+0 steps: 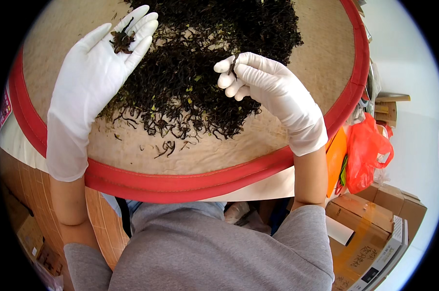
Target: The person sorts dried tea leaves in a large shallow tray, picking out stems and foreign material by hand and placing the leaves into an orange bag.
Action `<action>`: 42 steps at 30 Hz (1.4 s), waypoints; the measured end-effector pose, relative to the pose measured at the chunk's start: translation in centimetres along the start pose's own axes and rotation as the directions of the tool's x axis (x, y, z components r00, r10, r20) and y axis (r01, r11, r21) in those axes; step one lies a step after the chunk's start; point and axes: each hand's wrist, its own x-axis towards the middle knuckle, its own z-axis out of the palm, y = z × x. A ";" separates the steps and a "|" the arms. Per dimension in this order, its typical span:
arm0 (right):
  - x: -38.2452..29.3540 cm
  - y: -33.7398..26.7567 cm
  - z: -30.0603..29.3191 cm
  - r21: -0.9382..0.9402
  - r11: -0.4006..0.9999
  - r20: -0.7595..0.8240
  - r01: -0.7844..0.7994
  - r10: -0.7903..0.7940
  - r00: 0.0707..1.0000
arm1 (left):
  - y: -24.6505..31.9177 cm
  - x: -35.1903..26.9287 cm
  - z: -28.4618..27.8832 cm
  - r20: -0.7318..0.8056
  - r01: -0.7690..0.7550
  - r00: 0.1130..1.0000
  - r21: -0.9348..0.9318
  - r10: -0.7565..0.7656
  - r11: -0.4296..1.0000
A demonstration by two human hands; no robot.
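Note:
Dark, twisted dried leaves [176,69], probably tea, lie in a broad heap on a round tray covered in beige cloth with a red fabric rim [190,185]. Yellow-green bits are scattered among them. My left hand [99,65], in a white glove, is palm up over the heap's left side, with a small clump of dark leaves [122,42] resting on its fingers. Above the heap's right part, my right hand [263,78], also gloved in white, pinches a thin dark leaf piece [234,67] between thumb and forefinger. A few loose leaf strands [165,148] lie near the front rim.
Right of the tray are a red plastic bag [368,152] and an orange sheet [336,160]. Cardboard boxes [361,232] stand lower right, with a white roll [339,231] beside them. More boxes [32,236] lie at lower left on a wood-look floor [99,218]. A white wall rises at right.

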 end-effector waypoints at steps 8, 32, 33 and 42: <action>0.4 -0.1 0.1 0.212 0.977 0.084 -0.006 -0.012 0.996 | -0.9 -0.3 0.2 -0.078 0.019 0.997 0.038 -0.016 0.999; 4.8 1.5 2.0 -0.827 0.343 0.051 0.444 -0.742 0.669 | -3.6 -0.1 1.1 -0.080 0.242 0.964 -0.132 -0.253 0.961; 5.2 2.1 2.0 -0.867 0.267 0.090 0.420 -0.745 0.661 | -3.4 0.0 0.8 -0.060 0.213 0.973 -0.139 -0.223 0.967; 0.9 1.7 6.2 -0.665 0.352 0.528 0.659 -0.403 0.747 | 2.5 -0.4 -1.2 0.062 -0.086 0.994 -0.109 0.093 0.990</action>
